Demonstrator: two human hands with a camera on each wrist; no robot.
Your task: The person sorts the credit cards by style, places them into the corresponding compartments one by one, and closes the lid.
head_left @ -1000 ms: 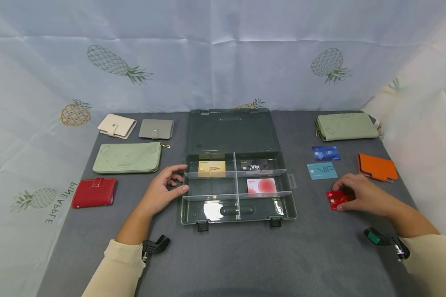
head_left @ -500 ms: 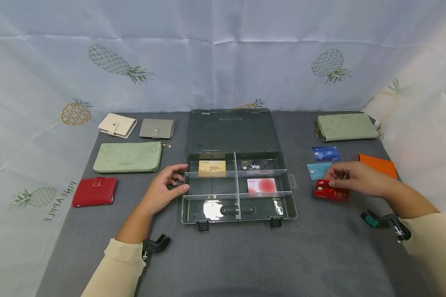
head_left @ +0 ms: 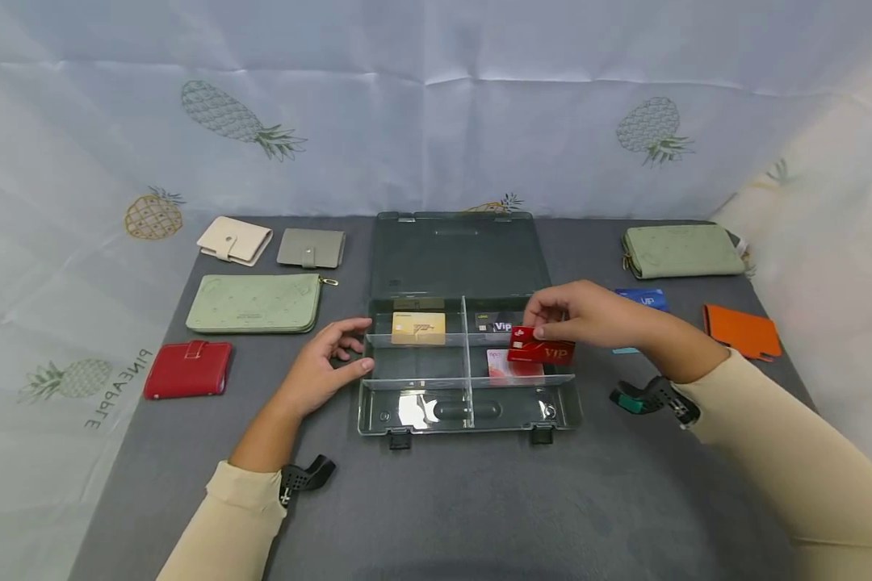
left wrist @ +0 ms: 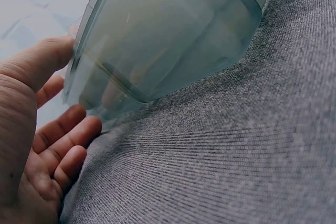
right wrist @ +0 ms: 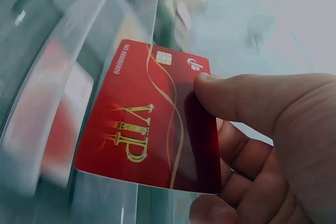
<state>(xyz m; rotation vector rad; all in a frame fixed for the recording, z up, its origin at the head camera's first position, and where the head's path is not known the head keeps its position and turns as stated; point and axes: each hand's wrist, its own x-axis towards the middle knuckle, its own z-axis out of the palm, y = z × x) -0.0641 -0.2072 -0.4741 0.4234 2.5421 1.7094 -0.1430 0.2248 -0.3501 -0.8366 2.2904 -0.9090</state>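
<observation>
My right hand (head_left: 589, 319) pinches a red VIP card (right wrist: 149, 114) by its edge, thumb on the printed face. In the head view the card is over the right side of the divided plastic box (head_left: 416, 428), overlapping a white and pink card (head_left: 505, 367) in the middle right compartment. A black Vip card (head_left: 488, 324) lies in the back right compartment, a gold card (head_left: 418, 328) in the back left one. My left hand (head_left: 324, 363) rests at the box's left wall with relaxed fingers; in the left wrist view its thumb touches the rim.
The box's lid (head_left: 458, 254) lies open behind. Left stand a cream wallet (head_left: 234, 240), a grey wallet (head_left: 311, 248), a green long wallet (head_left: 254, 303) and a red wallet (head_left: 187, 369). Right are a green zip wallet (head_left: 686, 251), a blue card (head_left: 643, 298) and an orange card holder (head_left: 743, 332).
My right hand has picked the red VIP card up from the table and carried it left over the box. The left hand has stayed at the box's left side.
</observation>
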